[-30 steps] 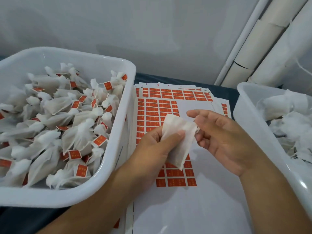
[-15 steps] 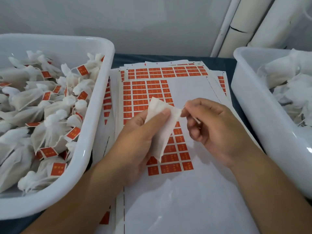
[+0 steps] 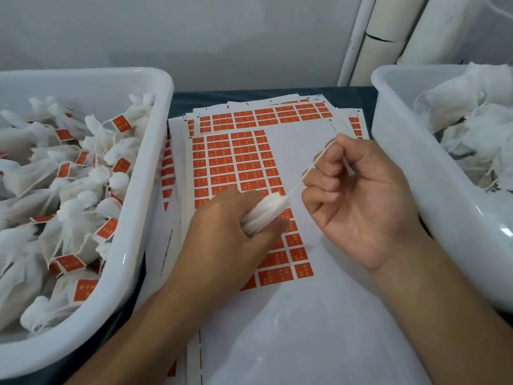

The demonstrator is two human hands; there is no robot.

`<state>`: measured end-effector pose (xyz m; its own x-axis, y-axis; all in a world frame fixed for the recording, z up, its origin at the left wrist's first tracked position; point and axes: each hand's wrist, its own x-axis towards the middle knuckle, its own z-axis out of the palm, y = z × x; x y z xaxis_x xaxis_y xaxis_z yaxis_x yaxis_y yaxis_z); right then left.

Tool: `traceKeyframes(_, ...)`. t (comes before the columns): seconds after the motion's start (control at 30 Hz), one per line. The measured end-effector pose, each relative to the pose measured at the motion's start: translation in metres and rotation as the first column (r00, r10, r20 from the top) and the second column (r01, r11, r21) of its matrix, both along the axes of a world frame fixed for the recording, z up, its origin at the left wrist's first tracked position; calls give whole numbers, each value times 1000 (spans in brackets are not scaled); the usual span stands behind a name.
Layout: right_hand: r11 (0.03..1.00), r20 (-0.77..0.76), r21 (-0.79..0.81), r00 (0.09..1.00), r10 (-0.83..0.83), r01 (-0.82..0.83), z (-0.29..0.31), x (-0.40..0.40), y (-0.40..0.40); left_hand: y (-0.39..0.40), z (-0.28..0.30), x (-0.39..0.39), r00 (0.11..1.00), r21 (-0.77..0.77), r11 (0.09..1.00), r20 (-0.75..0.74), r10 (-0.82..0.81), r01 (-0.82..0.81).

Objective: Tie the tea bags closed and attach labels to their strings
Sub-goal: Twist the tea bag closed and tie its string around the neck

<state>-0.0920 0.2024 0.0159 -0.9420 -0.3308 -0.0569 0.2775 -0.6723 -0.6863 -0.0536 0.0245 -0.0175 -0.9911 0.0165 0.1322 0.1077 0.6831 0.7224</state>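
While left hand [image 3: 233, 218] grips tea bag [image 3: 266, 211], right hand [image 3: 358, 195] pinches string [image 3: 311, 169].

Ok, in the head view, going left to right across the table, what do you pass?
Left tub of tied, labelled tea bags → left hand gripping a tea bag → string → right hand pulling it → right tub of untied bags.

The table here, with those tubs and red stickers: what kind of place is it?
Probably a small hand-packing bench for tea bags. The left tub is heaped with tied, labelled bags, the right tub holds unlabelled ones, and label sheets lie between. The left hand grips a bag while the right hand pulls its string.
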Motion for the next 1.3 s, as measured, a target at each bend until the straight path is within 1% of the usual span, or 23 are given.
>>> traceKeyframes(0.07, 997, -12, 71, 1000, 7, -6, -1, 2, -4, 2, -2, 1, 1000, -75, 997, -23, -17, 15)
traceKeyframes(0.13, 995, -3, 101, 1000, 14, -13, 0, 4, -6, 3, -2, 2, 999, -120, 993, -29, -24, 21)
traceKeyframes(0.33, 997, 20, 66, 999, -46, 44, 3, 4, -3, 7, -2, 1, 1000, -178, 984, -14, -21, 18)
traceKeyframes(0.43, 997, -17, 74, 999, -28, 29, 4, 3, -1, 8, -1, 3, 998, -188, 981, 19, -53, 55)
traceKeyframes(0.47, 996, -41, 86, 999, -22, 26, 5, 3, 0, 8, 1, 4, 997, -158, 985, 28, -70, 74)
traceKeyframes(0.5, 995, -71, 97, 997, -19, 26, 5, 3, 0, 7, 3, 6, 997, -92, 993, 34, -76, 79)
traceKeyframes(0.57, 991, -138, 131, 990, -20, 38, 6, 5, 0, 6, 10, 7, 999, 116, 993, 46, -18, 13)
traceKeyframes(0.6, 987, -173, 156, 985, -22, 49, 7, 6, -1, 4, 12, 6, 996, 225, 973, 90, 19, -39)
traceKeyframes(0.63, 981, -207, 184, 978, -22, 61, 7, 7, -1, 2, 15, 6, 986, 312, 947, 164, 19, -70)
traceKeyframes(0.67, 974, -240, 212, 970, -21, 73, 7, 7, -1, 1, 16, 6, 966, 376, 924, 256, -28, -72)
traceKeyframes(0.7, 967, -274, 240, 962, -16, 84, 8, 8, -1, 0, 15, 6, 927, 438, 897, 356, -114, -58)
traceKeyframes(0.73, 959, -311, 270, 950, -2, 90, 8, 8, -1, 1, 16, 6, 880, 518, 855, 424, -215, -41)
traceKeyframes(0.77, 950, -354, 300, 935, 23, 90, 9, 10, -1, 3, 15, 7, 846, 586, 810, 443, -296, -24)
traceKeyframes(0.8, 941, -398, 329, 916, 59, 82, 9, 11, -1, 5, 14, 6, 832, 633, 774, 440, -337, -21)
traceKeyframes(0.87, 926, -463, 376, 875, 144, 47, 8, 15, -4, 8, 11, 4, 834, 694, 717, 433, -343, -66)
traceKeyframes(0.9, 920, -472, 391, 863, 180, 22, 7, 17, -5, 8, 10, 3, 835, 729, 677, 430, -343, -98)
traceKeyframes(0.93, 916, -469, 402, 858, 209, -4, 6, 19, -8, 7, 9, 2, 837, 776, 617, 419, -353, -128)
traceKeyframes(1.03, 899, -417, 434, 872, 255, -55, 3, 22, -14, 1, 13, 2, 868, 910, 381, 318, -382, -165)
traceKeyframes(1.1, 883, -346, 464, 904, 253, -70, -1, 22, -16, -2, 16, 0, 893, 945, 271, 275, -355, -183)
traceKeyframes(1.17, 864, -262, 497, 936, 236, -79, -4, 21, -18, -4, 20, -1, 907, 955, 206, 272, -322, -213)
traceKeyframes(1.2, 857, -220, 508, 949, 224, -84, -5, 19, -18, -5, 21, -2, 911, 954, 193, 279, -303, -228)
traceKeyframes(1.3, 858, -88, 493, 973, 212, -143, -6, 15, -17, -5, 24, -1, 924, 946, 201, 298, -240, -253)
